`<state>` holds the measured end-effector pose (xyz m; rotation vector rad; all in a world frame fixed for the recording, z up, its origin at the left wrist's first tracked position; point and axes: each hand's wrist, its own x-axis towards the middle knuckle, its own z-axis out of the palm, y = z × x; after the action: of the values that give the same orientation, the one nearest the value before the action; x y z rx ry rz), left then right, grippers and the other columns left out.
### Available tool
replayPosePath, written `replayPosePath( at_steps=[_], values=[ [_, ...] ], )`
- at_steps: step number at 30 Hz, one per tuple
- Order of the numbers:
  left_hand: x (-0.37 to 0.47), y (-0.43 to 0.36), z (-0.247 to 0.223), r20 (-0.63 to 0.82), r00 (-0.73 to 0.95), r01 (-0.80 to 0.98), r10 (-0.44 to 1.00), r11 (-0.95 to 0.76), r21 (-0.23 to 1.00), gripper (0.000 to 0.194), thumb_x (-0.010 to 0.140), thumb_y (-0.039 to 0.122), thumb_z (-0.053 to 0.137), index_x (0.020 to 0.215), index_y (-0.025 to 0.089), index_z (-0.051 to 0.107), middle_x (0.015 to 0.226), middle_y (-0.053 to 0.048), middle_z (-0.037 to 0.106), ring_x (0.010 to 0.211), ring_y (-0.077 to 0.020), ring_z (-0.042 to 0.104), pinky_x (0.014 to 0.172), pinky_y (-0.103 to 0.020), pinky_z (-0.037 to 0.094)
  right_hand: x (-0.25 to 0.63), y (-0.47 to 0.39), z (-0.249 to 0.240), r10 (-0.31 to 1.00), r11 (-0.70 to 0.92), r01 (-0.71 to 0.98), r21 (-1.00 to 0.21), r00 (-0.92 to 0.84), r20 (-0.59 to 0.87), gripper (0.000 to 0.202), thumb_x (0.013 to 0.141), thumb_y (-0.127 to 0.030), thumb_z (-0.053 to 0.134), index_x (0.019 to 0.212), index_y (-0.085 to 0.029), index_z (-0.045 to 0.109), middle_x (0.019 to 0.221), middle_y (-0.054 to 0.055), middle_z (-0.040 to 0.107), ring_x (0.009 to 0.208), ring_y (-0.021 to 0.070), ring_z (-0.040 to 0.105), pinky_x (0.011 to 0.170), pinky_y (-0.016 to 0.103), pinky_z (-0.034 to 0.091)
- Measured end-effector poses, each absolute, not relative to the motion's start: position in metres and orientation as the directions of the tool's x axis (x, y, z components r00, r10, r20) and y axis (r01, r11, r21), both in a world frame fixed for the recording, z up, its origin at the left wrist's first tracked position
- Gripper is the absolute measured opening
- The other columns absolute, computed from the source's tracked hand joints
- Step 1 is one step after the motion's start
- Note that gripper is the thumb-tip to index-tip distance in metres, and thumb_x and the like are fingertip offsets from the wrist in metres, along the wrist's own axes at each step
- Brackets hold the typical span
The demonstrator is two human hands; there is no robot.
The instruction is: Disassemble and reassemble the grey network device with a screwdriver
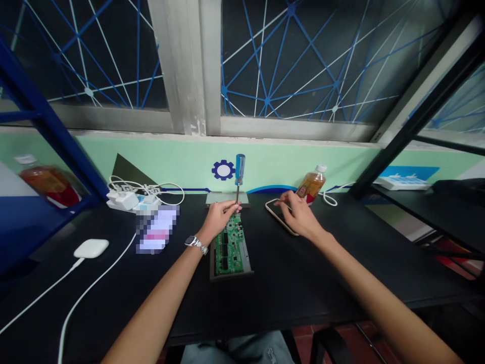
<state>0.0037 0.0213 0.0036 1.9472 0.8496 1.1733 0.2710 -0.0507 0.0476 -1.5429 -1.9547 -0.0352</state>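
Well, we have the circuit board lying bare and face up in its shallow metal tray on the dark desk, so the exposing of it looks done to us. The fastening work at its far end seems under way: the blue-handled screwdriver stands almost upright there, handle up, and the fingers of our left hand are closed in a pinch around its lower shaft. The tip is hidden by our fingers, so we cannot tell whether it sits in a screw, or whether a screw there is tight or loose. We see no screw lying loose on the desk, though one could be too small to show.

Our right hand is off the tool, its fingers bent over the phone; we cannot tell whether the fingertips meet or pinch something small. The bottle stands just beyond it. As we judge it, the board end is partway through: the driver has yet to come away, and how many fixings remain we cannot say.
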Motion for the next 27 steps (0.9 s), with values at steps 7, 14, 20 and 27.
replayPosePath(
  at_steps=[7,14,20,27],
  values=[
    [0.004,0.022,0.001,0.449,0.358,0.150,0.819,-0.525,0.838,0.033,0.094,0.038,0.054,0.108,0.015,0.073,0.098,-0.008,0.077,0.091,-0.0237,0.073,0.087,-0.036,0.056,0.313,-0.078,0.015,0.887,0.241,0.930,-0.278,-0.095,0.452,0.022,0.077,-0.011,0.045,0.094,-0.023,0.041,0.107,0.007,0.070,0.102,0.0271,0.061,0.095,0.044,0.036],
    [0.003,0.023,-0.003,0.440,0.368,0.158,0.819,-0.521,0.839,0.033,0.095,0.036,0.053,0.114,0.015,0.070,0.103,-0.008,0.076,0.092,-0.0227,0.073,0.086,-0.035,0.057,0.324,-0.090,0.007,0.885,0.198,0.953,-0.231,-0.072,0.460,0.023,0.071,-0.012,0.048,0.088,-0.024,0.038,0.102,0.007,0.069,0.097,0.0277,0.061,0.092,0.043,0.038],
    [0.003,0.022,-0.005,0.459,0.369,0.180,0.808,-0.547,0.818,0.034,0.096,0.036,0.052,0.115,0.016,0.070,0.103,-0.008,0.076,0.093,-0.0224,0.073,0.086,-0.034,0.056,0.326,-0.090,0.001,0.892,0.161,0.973,-0.166,-0.072,0.447,0.019,0.073,-0.016,0.049,0.089,-0.023,0.040,0.097,0.008,0.064,0.085,0.0269,0.058,0.088,0.043,0.039],
    [0.002,0.020,-0.002,0.450,0.377,0.195,0.809,-0.545,0.815,0.033,0.096,0.036,0.052,0.113,0.016,0.071,0.104,-0.007,0.076,0.093,-0.0223,0.073,0.085,-0.033,0.056,0.324,-0.091,0.003,0.890,0.167,0.972,-0.165,-0.076,0.450,0.020,0.074,-0.016,0.049,0.089,-0.024,0.039,0.095,0.008,0.063,0.089,0.0274,0.058,0.089,0.042,0.039]
  ],
)
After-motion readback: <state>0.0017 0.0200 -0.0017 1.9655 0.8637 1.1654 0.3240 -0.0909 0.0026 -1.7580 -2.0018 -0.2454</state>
